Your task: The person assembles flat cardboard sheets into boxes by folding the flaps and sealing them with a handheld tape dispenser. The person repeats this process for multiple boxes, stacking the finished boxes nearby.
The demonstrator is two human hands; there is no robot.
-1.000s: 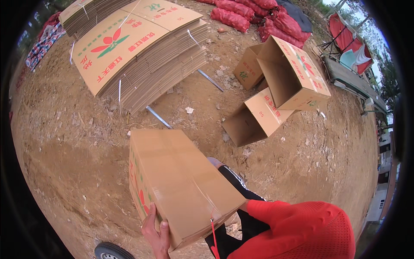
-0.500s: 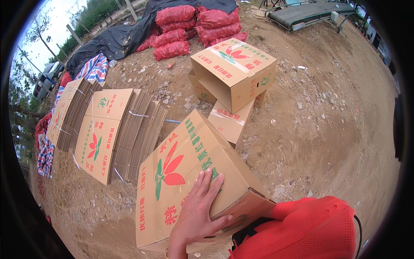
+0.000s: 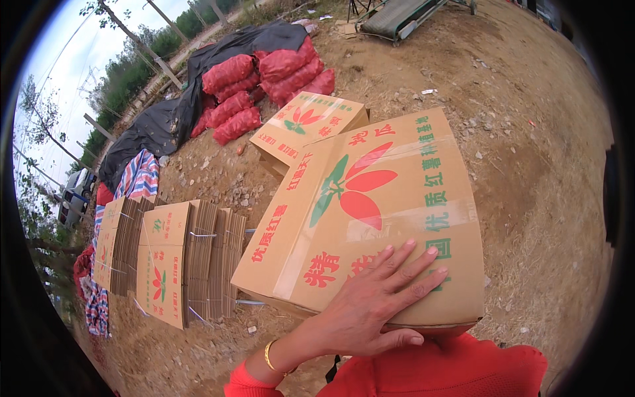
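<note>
A large cardboard carton [image 3: 403, 264], printed with a red and green plant motif and sealed with clear tape, is tilted close in front of me. My left hand [image 3: 390, 288], a gold bangle on its wrist, lies flat on the carton's near printed face with fingers stretched out. The thumb rests along the lower edge. A red sleeve [image 3: 456, 370] shows below the carton; my right hand is hidden from view. Just beyond stands another carton [image 3: 307, 126] of the same print, partly covered by the near one.
Strapped stacks of flattened cartons [image 3: 162, 264] stand at the left on bare dirt ground. Behind them are red mesh sacks [image 3: 231, 99], a black sheet [image 3: 155, 122] and a striped tarp [image 3: 139, 173]. A conveyor belt [image 3: 403, 16] is at the far edge.
The near carton has risen and swung to the right, its printed face now turned more toward me. It covers more of the carton behind. My left hand moved right with it.
</note>
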